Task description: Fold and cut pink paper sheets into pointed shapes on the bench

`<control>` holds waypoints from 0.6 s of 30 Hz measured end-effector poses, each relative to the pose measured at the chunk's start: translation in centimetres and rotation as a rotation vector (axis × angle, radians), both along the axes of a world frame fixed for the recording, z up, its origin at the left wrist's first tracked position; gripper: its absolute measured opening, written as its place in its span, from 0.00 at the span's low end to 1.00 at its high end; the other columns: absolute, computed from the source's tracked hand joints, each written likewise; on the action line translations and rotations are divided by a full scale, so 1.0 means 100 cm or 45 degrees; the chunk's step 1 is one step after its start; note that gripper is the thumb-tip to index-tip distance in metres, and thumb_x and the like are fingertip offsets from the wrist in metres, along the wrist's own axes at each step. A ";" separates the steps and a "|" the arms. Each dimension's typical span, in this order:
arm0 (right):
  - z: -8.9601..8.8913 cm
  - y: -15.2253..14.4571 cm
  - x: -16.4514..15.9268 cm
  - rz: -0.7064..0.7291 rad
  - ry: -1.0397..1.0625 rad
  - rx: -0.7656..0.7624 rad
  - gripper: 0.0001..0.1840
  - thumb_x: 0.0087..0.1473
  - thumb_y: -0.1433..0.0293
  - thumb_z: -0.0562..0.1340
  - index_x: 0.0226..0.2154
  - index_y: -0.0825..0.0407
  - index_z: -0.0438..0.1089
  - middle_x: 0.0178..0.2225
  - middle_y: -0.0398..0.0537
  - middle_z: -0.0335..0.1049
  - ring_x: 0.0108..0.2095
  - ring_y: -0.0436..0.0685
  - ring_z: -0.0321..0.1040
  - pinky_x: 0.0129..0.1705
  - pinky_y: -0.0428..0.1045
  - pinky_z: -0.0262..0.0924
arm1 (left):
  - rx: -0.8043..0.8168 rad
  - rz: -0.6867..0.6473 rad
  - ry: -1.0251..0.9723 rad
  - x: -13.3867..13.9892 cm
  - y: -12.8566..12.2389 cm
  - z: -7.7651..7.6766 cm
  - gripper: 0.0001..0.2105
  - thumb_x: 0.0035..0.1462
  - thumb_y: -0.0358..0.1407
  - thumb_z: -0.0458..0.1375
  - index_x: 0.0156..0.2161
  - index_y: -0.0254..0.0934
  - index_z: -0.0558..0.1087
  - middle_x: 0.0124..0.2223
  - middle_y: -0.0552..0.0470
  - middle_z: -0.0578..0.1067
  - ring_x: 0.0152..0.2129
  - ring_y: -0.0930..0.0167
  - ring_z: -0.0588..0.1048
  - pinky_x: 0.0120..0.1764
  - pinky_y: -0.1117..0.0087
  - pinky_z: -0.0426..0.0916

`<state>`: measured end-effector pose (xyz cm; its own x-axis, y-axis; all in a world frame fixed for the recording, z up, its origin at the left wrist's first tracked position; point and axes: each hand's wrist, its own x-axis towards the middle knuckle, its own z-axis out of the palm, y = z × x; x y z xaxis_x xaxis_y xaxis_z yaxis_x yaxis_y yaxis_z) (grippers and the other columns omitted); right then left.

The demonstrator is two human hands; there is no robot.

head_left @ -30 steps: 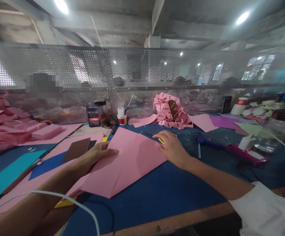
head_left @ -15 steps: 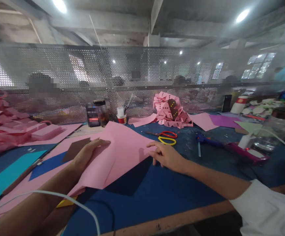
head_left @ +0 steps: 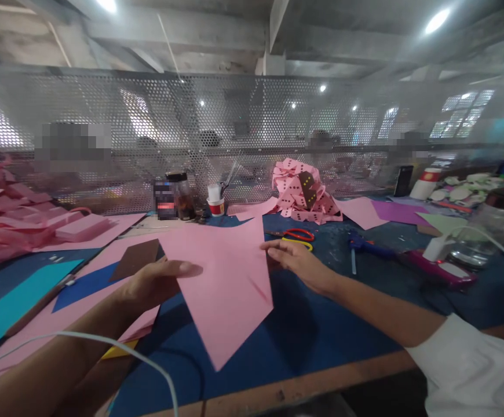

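Observation:
A pink foam or paper sheet (head_left: 223, 278) is held up above the blue table top, one corner pointing down towards me. My left hand (head_left: 154, 281) grips its left edge, thumb on top and the other fingers out of sight beneath. At the right edge, my right hand (head_left: 299, 263) pinches the sheet between thumb and fingers. Just behind my right hand lie scissors (head_left: 299, 234) with one red and one yellow handle loop, partly covered by the hand. Left of my left hand, a brown piece (head_left: 137, 259) and a blue piece (head_left: 84, 286) rest on pink sheets.
A heap of dotted pink pieces (head_left: 298, 194) stands at the back. Pink strips (head_left: 13, 220) pile up at left, near a turquoise sheet (head_left: 21, 307). A glue gun (head_left: 369, 246), a magenta device (head_left: 443, 272) and a jar (head_left: 486, 231) are at right. A white cable (head_left: 117, 350) crosses my left forearm.
The pink sheet has lifted off the pile at left, shifted right and turned, its corner now pointing down. My right hand has closed on its right edge; my left hand moved slightly right.

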<state>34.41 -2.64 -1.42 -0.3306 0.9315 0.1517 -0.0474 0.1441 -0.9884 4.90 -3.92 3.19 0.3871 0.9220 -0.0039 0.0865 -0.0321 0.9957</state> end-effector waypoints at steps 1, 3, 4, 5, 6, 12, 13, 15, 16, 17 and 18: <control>0.000 0.002 0.001 -0.061 0.014 -0.013 0.14 0.58 0.64 0.64 0.45 0.52 0.72 0.45 0.49 0.74 0.43 0.54 0.73 0.49 0.52 0.68 | -0.015 -0.083 -0.040 0.000 -0.001 0.001 0.19 0.42 0.47 0.64 0.36 0.34 0.79 0.33 0.46 0.82 0.34 0.55 0.79 0.37 0.58 0.74; -0.001 0.006 0.004 -0.139 0.009 -0.048 0.13 0.54 0.67 0.67 0.42 0.53 0.72 0.43 0.49 0.74 0.42 0.54 0.73 0.48 0.51 0.68 | -0.041 -0.302 -0.071 0.000 -0.002 0.004 0.28 0.34 0.47 0.69 0.44 0.37 0.78 0.41 0.47 0.82 0.42 0.51 0.78 0.44 0.55 0.73; -0.001 0.008 0.005 -0.153 -0.013 -0.064 0.12 0.52 0.68 0.67 0.40 0.54 0.71 0.43 0.49 0.74 0.41 0.54 0.72 0.47 0.51 0.69 | -0.020 -0.377 -0.022 0.001 -0.002 0.004 0.31 0.33 0.46 0.71 0.46 0.38 0.78 0.44 0.47 0.82 0.45 0.51 0.76 0.47 0.54 0.72; -0.002 0.009 0.006 -0.158 -0.047 -0.071 0.12 0.52 0.69 0.67 0.40 0.54 0.71 0.42 0.49 0.74 0.41 0.54 0.72 0.47 0.51 0.69 | 0.023 -0.407 0.065 0.002 -0.001 0.004 0.30 0.34 0.45 0.71 0.47 0.39 0.78 0.45 0.47 0.81 0.46 0.51 0.76 0.49 0.55 0.71; -0.002 0.010 0.007 -0.162 -0.090 -0.067 0.11 0.51 0.71 0.67 0.39 0.54 0.71 0.41 0.49 0.74 0.40 0.54 0.72 0.46 0.51 0.69 | 0.069 -0.401 0.172 0.003 0.000 0.003 0.26 0.38 0.44 0.71 0.45 0.39 0.78 0.44 0.47 0.81 0.45 0.53 0.77 0.49 0.56 0.71; -0.007 0.014 0.008 -0.123 -0.315 0.047 0.11 0.53 0.76 0.63 0.41 0.54 0.73 0.45 0.49 0.75 0.44 0.53 0.71 0.51 0.52 0.65 | 0.478 -0.035 0.580 0.012 0.013 -0.023 0.09 0.49 0.38 0.65 0.37 0.38 0.77 0.33 0.51 0.80 0.32 0.60 0.78 0.36 0.66 0.72; -0.008 0.014 0.009 -0.118 -0.339 0.071 0.12 0.53 0.76 0.62 0.42 0.54 0.73 0.45 0.50 0.75 0.44 0.53 0.71 0.52 0.52 0.64 | 0.558 0.049 0.622 0.013 0.016 -0.028 0.12 0.48 0.37 0.67 0.39 0.38 0.76 0.35 0.50 0.80 0.35 0.60 0.78 0.38 0.66 0.73; -0.009 0.015 0.009 -0.114 -0.388 0.116 0.12 0.54 0.77 0.62 0.42 0.55 0.73 0.46 0.50 0.75 0.45 0.53 0.71 0.53 0.52 0.63 | 0.677 0.179 0.607 0.014 0.021 -0.035 0.20 0.47 0.37 0.68 0.47 0.39 0.73 0.43 0.47 0.78 0.40 0.60 0.77 0.43 0.64 0.72; -0.010 0.015 0.009 -0.113 -0.412 0.132 0.12 0.54 0.77 0.62 0.42 0.55 0.73 0.46 0.50 0.75 0.45 0.53 0.72 0.53 0.52 0.63 | 0.746 0.212 0.582 0.014 0.022 -0.037 0.24 0.48 0.38 0.68 0.51 0.39 0.71 0.48 0.45 0.76 0.41 0.61 0.76 0.44 0.64 0.72; -0.010 0.015 0.009 -0.112 -0.434 0.145 0.12 0.54 0.77 0.62 0.42 0.54 0.73 0.46 0.50 0.76 0.45 0.53 0.72 0.53 0.52 0.64 | 0.824 0.219 0.564 0.014 0.022 -0.038 0.26 0.49 0.38 0.68 0.53 0.40 0.70 0.53 0.43 0.74 0.41 0.62 0.76 0.44 0.63 0.72; -0.010 0.016 0.009 -0.111 -0.454 0.153 0.11 0.55 0.76 0.62 0.42 0.54 0.73 0.46 0.50 0.76 0.45 0.53 0.72 0.52 0.52 0.64 | 0.905 0.196 0.556 0.013 0.022 -0.039 0.26 0.49 0.39 0.68 0.54 0.41 0.70 0.56 0.42 0.72 0.42 0.63 0.76 0.44 0.63 0.72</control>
<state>35.30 -1.08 -2.46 -0.3026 0.9410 0.1516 0.3136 0.2485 -0.9165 6.24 -1.76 -0.67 0.3555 0.8040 0.4766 0.5130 -0.5941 0.6195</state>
